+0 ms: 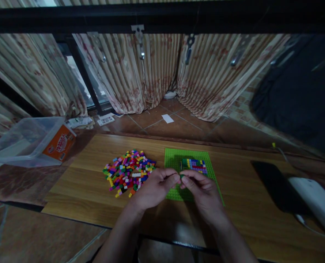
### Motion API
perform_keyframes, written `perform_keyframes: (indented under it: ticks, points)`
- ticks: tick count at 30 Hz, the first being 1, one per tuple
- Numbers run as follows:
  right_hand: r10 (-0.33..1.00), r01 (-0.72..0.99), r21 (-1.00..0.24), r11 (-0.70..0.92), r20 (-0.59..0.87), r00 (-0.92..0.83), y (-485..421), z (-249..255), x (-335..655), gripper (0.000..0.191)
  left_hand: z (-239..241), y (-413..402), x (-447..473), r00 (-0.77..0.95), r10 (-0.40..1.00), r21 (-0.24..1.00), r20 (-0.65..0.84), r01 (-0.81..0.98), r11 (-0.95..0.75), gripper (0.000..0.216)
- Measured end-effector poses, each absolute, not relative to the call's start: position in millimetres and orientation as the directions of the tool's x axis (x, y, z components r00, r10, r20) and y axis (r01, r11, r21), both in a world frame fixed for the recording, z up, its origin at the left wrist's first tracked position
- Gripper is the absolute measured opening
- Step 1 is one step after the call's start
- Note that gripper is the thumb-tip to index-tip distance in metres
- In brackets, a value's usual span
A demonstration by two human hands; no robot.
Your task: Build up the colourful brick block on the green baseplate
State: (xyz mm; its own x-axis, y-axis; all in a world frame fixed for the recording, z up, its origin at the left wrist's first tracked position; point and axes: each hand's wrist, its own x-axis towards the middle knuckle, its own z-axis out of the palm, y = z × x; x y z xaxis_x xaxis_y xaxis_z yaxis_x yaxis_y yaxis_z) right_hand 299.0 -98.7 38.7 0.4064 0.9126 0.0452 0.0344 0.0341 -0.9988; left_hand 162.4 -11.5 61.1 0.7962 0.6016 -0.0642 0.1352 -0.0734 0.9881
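Note:
My left hand and my right hand meet over the light green baseplate, thumbs and forefingers pinched. Between the fingertips a small dark green toy brick shows, mostly covered by them. Just behind the right fingers, a block of built-up bricks in blue, purple, yellow, green and red sits on the baseplate. Its near side is hidden by my right hand. To the left of my left hand lies a loose pile of multicoloured bricks.
The wooden table carries a black flat object and a white device with a cable at right. A clear plastic bin with an orange label stands beyond the left end. Curtains hang behind; papers lie on the floor.

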Motion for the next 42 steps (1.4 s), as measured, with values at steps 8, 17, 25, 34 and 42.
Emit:
perform_keyframes:
  ticks: [8, 17, 25, 34, 42]
  points:
    - [0.763, 0.378, -0.924, -0.065, 0.198, 0.615, -120, 37, 365, 0.023, 47, -16, 179, 0.731, 0.675, 0.966, -0.100, 0.233, -0.109, 0.034]
    - [0.876, 0.620, -0.781, -0.076, 0.245, 0.416, -130, 20, 382, 0.020, 41, -17, 185, 0.707, 0.697, 0.936, -0.117, 0.314, -0.162, 0.036]
    - [0.867, 0.653, -0.755, -0.065, 0.281, 0.412, -125, 11, 383, 0.017, 44, -17, 183, 0.700, 0.702, 0.928, -0.131, 0.336, -0.162, 0.035]
    - [0.846, 0.571, -0.809, -0.142, 0.201, 0.494, -119, 10, 381, 0.018, 43, -18, 182, 0.706, 0.697, 0.919, -0.123, 0.346, -0.189, 0.035]
    - [0.825, 0.301, -0.924, -0.236, -0.027, 0.565, -117, 12, 379, 0.026, 43, -18, 183, 0.704, 0.702, 0.901, -0.105, 0.367, -0.233, 0.034]
